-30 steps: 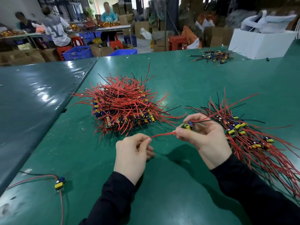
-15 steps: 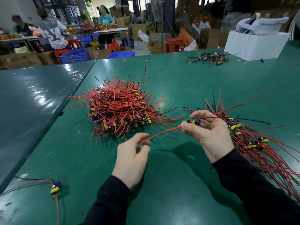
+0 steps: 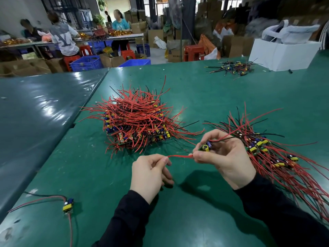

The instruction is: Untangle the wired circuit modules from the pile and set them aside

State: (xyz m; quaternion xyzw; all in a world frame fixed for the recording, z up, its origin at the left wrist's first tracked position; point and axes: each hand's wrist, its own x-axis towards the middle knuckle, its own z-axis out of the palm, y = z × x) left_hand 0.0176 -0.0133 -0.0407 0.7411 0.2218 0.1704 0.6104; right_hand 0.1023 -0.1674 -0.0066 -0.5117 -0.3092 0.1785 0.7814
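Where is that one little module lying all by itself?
The lone module lies on the green table at lower left, left of the left hand.

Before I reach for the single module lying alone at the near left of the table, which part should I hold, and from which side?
Grip the lone module by its small board, pinching the two side edges from above. It lies flat on the table with open space around it. Its wires trail left and toward you, so come from the right, where nothing crosses.
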